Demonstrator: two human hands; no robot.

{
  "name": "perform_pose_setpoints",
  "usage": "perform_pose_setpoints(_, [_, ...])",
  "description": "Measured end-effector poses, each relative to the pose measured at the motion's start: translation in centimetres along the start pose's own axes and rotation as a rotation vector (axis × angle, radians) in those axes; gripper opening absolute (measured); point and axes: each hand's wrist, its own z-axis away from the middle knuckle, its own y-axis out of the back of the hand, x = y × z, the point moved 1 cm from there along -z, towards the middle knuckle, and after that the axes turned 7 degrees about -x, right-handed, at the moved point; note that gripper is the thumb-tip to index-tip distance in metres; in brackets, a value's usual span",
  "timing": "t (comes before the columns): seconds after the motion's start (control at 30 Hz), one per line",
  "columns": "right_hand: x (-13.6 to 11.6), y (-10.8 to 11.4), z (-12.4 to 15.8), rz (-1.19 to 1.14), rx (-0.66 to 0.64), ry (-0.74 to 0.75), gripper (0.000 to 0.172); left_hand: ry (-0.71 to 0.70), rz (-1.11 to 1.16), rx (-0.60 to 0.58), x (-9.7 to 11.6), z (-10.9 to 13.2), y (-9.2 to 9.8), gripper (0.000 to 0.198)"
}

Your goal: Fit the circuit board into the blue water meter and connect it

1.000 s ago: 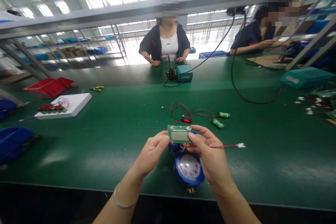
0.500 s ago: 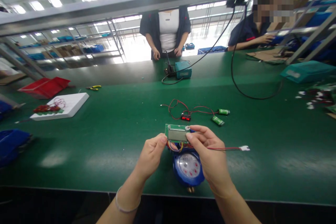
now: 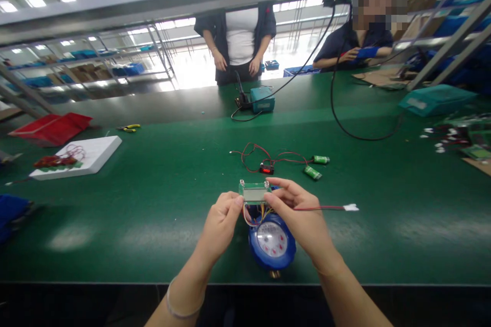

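Observation:
A small green circuit board with a grey display (image 3: pixel 254 194) is held up between both hands, above a round blue meter (image 3: pixel 273 242) lying on the green table. My left hand (image 3: pixel 222 219) pinches the board's left edge between thumb and fingers. The right edge is gripped by my right hand (image 3: pixel 299 212), its thumb on the front. Thin coloured wires hang from the board towards the meter. A red and black lead ends in a white connector (image 3: pixel 351 208), right of my right hand. Beyond the board lie a small red-lit digital display (image 3: pixel 266 168) and two green batteries (image 3: pixel 313 172) joined by wires.
At the left are a red bin (image 3: pixel 53 129), a white foam block (image 3: pixel 103 156) with wired parts, and yellow pliers (image 3: pixel 130 127). A teal box (image 3: pixel 263 100) and black cable stand farther back. Two people are across the table (image 3: pixel 172 107). Circuit boards (image 3: pixel 471 138) lie at right.
The board has tilted so its display looks narrower. The whole view has shifted slightly. The seated person across the table now holds something blue.

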Motion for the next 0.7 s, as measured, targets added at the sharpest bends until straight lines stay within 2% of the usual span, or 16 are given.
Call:
perform_pose_setpoints(0.1, [0.1, 0.6, -0.5, -0.012, -0.018, -0.055, 0.051, 0.037, -0.101, 0.077, -0.4, -0.3, -0.3, 0.038])
perform_pose_setpoints(0.17, [0.5, 1.1, -0.8, -0.011, -0.024, -0.069, 0.051, 0.079, -0.115, 0.137, -0.9, -0.5, -0.6, 0.030])
perform_pose_setpoints(0.2, [0.8, 1.3, -0.9, 0.003, -0.025, -0.072, 0.050, 0.101, -0.099, 0.148, -1.2, -0.6, -0.8, 0.031])
perform_pose_setpoints(0.3, [2.0, 2.0, -1.3, 0.088, -0.021, -0.070, 0.048, 0.161, -0.010, 0.100, -1.7, -0.9, -1.4, 0.054])
perform_pose_setpoints(0.37, [2.8, 2.4, -1.4, 0.180, -0.016, -0.043, 0.043, 0.186, 0.037, 0.076, -1.9, -1.1, -1.8, 0.060])
perform_pose_setpoints(0.57, [3.4, 3.4, -1.3, 0.464, 0.035, 0.112, 0.027, 0.222, 0.115, 0.128, -2.1, -1.9, -2.4, 0.048])
perform_pose_setpoints(0.63, [3.5, 3.6, -1.4, 0.478, 0.054, 0.095, 0.027, 0.217, 0.145, 0.144, -2.1, -2.1, -2.7, 0.042])
perform_pose_setpoints(0.7, [3.6, 3.7, -1.6, 0.432, 0.054, 0.050, 0.034, 0.211, 0.183, 0.151, -2.1, -2.3, -3.1, 0.046])
